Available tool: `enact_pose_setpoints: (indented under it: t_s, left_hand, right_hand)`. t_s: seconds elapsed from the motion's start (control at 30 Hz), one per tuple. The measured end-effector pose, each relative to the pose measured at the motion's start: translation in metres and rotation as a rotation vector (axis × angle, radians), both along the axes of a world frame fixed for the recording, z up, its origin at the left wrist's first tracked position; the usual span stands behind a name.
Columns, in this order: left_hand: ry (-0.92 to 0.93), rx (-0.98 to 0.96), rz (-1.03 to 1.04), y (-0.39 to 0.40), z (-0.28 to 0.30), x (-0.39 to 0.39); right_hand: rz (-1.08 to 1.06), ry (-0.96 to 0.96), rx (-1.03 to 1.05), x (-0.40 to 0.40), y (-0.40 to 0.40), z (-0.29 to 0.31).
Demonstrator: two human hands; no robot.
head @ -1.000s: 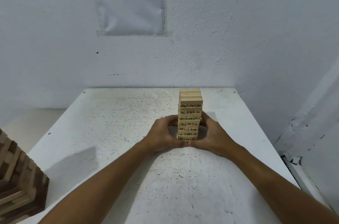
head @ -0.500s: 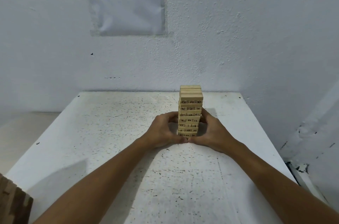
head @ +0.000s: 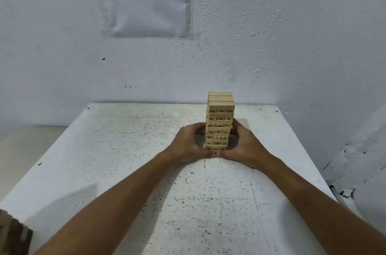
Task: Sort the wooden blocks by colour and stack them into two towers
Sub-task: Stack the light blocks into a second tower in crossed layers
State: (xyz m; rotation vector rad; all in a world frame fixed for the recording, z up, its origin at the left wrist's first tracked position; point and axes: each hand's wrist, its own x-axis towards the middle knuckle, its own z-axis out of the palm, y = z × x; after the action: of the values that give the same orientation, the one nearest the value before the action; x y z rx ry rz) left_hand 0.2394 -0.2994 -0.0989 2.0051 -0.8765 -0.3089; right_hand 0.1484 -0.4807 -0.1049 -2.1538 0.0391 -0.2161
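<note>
Upright, pale block tower point(head: 220, 121) between both cupped hands' grip point(head: 217, 146).

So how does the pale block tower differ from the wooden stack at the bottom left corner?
The pale wooden block tower is light, fully visible and cupped by both hands; the striped dark-and-light wooden stack is darker, cropped by the frame and untouched. Both are stacked wood.

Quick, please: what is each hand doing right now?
Left hand: curled around the light block tower, holding its base.
Right hand: the same, on the other side.
</note>
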Motion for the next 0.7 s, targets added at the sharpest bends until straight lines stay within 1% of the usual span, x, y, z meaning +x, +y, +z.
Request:
enact_pose_setpoints:
  t_s: [0.33,0.53,0.7]
  left_hand:
    - [-0.004,0.038,0.003,0.003,0.001,-0.004]
    - [0.012,0.072,0.118,0.014,0.000,-0.017]
    - [-0.026,0.052,0.193,0.035,-0.001,-0.043]
  right_hand:
    - [-0.032,0.027,-0.015,-0.004,0.005,0.003]
    - [-0.122,0.074,-0.080,-0.020,0.010,0.004]
    - [-0.196,0.108,-0.077,-0.053,0.020,0.006]
